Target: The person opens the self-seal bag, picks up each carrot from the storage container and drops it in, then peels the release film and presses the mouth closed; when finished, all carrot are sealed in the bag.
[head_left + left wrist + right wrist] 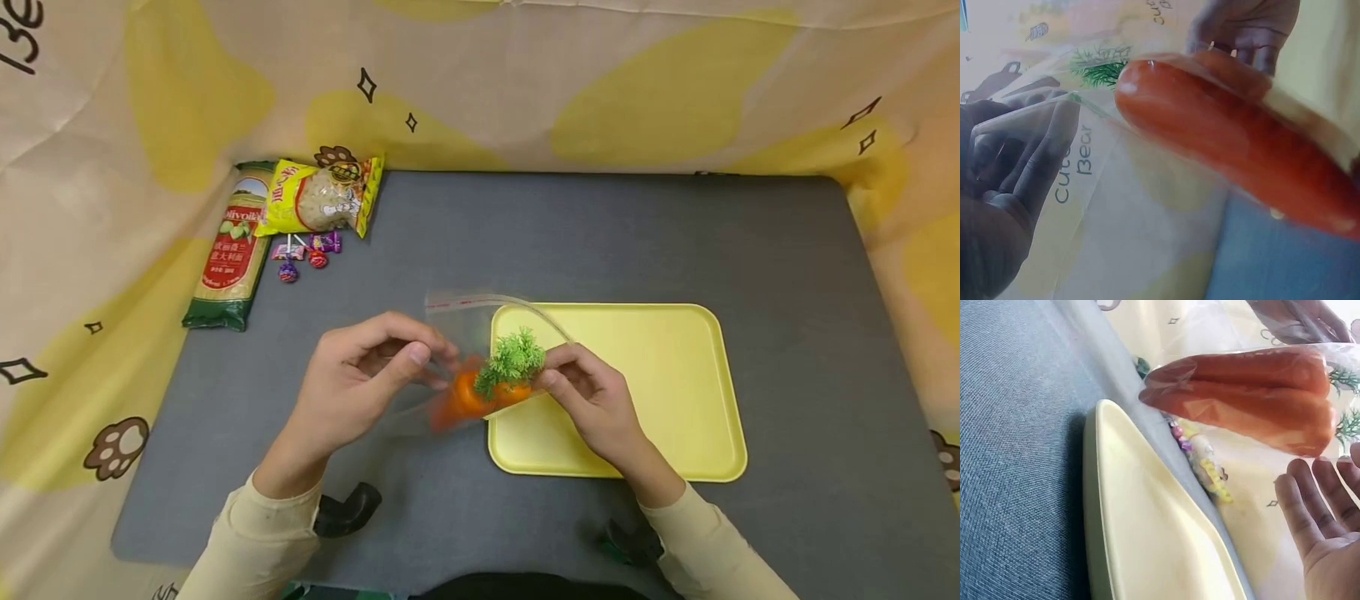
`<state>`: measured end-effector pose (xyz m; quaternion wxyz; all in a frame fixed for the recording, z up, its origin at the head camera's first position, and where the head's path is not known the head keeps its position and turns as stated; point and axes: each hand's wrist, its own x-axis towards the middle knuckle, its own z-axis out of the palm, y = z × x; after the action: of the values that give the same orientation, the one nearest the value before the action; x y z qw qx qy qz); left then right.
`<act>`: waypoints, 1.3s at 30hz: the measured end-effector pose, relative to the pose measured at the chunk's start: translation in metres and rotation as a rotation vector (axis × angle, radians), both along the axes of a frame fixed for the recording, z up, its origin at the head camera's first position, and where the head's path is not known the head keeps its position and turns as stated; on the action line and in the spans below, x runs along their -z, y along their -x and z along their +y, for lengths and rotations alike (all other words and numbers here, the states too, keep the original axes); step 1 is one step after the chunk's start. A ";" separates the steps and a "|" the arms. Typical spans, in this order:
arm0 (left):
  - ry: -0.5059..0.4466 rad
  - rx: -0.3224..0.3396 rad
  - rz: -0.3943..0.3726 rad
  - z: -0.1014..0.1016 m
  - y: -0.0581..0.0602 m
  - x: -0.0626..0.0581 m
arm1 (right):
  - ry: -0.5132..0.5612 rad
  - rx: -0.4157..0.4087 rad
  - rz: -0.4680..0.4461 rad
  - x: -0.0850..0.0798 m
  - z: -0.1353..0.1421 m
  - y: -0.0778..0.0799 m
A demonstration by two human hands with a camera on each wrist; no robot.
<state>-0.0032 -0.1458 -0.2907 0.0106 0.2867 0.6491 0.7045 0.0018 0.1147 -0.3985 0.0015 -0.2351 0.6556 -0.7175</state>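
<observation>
A clear zip-top plastic bag (459, 321) is held up over the left end of the yellow tray. Inside it lie two orange carrots (1241, 400) with feathery green tops (516, 358). My right hand (588, 396) pinches the bag's edge between thumb and fingers beside the green tops. On the other side, my left hand (375, 367) is at the bag with fingers bent loosely and thumb apart from them, fingertips blurred. In the left wrist view, the plastic overlaps the left hand (1010, 169), and a carrot (1222, 137) fills the middle.
The yellow tray (652, 333) lies on the grey table (795, 333). At the back left are a pasta packet (228, 250), a yellow noodle packet (326, 196) and several small candies, including a purple lollipop (288, 272). A patterned cloth (480, 83) hangs behind the table.
</observation>
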 end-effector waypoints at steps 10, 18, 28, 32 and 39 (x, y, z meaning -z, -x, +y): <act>-0.118 -0.063 -0.070 0.000 -0.007 0.006 | 0.216 0.071 0.251 -0.032 0.017 0.000; -0.102 -0.013 -0.055 0.001 -0.009 0.033 | 0.312 0.130 0.449 -0.075 0.020 -0.004; 0.007 -0.150 -0.182 0.007 -0.010 0.050 | 0.298 0.085 0.375 -0.072 0.028 -0.004; -0.067 -0.132 -0.124 0.009 -0.013 0.044 | 0.384 0.068 0.270 -0.063 0.037 -0.004; -0.071 -0.152 -0.283 0.018 -0.014 0.040 | 0.434 0.020 -0.060 -0.050 0.046 -0.009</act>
<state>0.0110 -0.1278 -0.3309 0.0386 0.1348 0.6356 0.7592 0.0112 0.1604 -0.3485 -0.0367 -0.2021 0.4877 -0.8485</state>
